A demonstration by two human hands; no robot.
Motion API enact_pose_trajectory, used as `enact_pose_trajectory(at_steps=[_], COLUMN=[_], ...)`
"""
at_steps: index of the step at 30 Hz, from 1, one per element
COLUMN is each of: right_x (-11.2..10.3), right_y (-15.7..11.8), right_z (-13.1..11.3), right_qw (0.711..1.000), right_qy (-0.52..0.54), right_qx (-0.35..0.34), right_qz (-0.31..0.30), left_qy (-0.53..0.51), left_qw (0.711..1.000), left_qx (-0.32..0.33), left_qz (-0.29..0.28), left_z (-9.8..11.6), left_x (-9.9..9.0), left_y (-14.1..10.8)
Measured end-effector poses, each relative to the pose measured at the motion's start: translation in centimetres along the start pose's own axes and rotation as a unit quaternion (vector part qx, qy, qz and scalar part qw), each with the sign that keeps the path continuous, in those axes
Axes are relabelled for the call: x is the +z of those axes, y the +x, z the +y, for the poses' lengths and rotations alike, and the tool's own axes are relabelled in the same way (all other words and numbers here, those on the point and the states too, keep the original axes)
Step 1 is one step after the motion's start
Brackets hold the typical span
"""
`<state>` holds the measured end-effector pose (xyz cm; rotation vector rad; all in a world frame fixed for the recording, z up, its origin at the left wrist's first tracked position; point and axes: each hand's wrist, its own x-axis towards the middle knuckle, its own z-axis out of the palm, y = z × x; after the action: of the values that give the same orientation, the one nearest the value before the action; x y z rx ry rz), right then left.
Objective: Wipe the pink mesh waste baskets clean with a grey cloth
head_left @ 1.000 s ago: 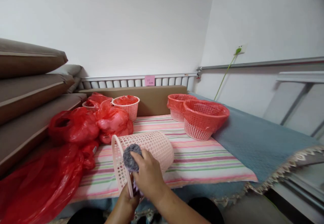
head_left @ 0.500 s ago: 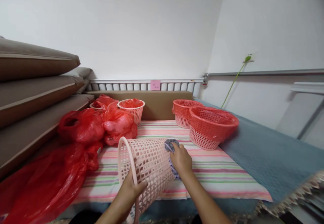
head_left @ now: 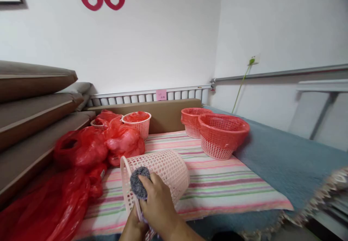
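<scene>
While the left hand (head_left: 135, 227) grips the lower part of its rim, a pale pink lattice basket (head_left: 172, 174) lies on its side in the head view, its mouth facing left and its base to the right. It rests on a striped cloth (head_left: 236, 184) near the front edge. The right hand (head_left: 160, 203) is closed around a fuzzy grey cloth (head_left: 139, 183), pressing it against the outside of the basket just beside the rim; part of the left hand is hidden behind the rim.

To the left lie red plastic bags (head_left: 87, 150), bunched up in front of a stack of grey-brown cushions (head_left: 35, 106). Behind them, a pink basket with a red liner (head_left: 141, 126) stands upright. Farther right, two more upright baskets wear red plastic folded over their rims: a larger one (head_left: 217, 148) in front and a smaller one (head_left: 192, 130) just behind it. A blue cover (head_left: 274, 150) spreads beneath the striped cloth and out to the right. At the back, a pink note (head_left: 161, 94) hangs on a white radiator (head_left: 133, 97), above a brown panel (head_left: 171, 114).
</scene>
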<state>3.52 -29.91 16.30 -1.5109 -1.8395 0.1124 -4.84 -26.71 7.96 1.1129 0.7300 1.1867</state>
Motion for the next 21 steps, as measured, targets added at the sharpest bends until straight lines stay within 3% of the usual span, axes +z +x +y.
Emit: enact_pose_trajectory(at_steps=[3,8,11,14,19,21], right_x=[-0.6,-3.5,-4.5,-3.5,0.0,0.4], right_y=[1.0,3.0,3.3,2.5,-0.1,-0.4], right_z=[4.4,15.1,17.3,14.6,4.1,1.7], right_qw=[0.998,0.944,0.924,0.944,0.997,1.0], right_qy=[-0.056,-0.2,-0.217,-0.189,-0.033,-0.003], right_qx=[0.027,0.257,0.311,0.263,0.068,0.012], right_qz=[0.015,0.052,0.05,0.059,0.034,0.02], left_qy=[-0.03,-0.051,-0.038,-0.034,0.001,0.031], left_qw=[0.999,0.997,0.996,0.996,0.997,0.998], left_qx=[-0.029,-0.056,-0.064,-0.071,-0.06,-0.046], left_qz=[-0.023,-0.029,-0.044,-0.051,-0.047,-0.039], left_z=[-0.8,-2.4,-2.6,-2.6,-2.9,-2.7], left_x=[-0.8,-1.0,-0.8,-0.7,-1.9,-2.6], left_y=[-0.8,-2.3,-2.3,-2.1,-1.4,-1.2])
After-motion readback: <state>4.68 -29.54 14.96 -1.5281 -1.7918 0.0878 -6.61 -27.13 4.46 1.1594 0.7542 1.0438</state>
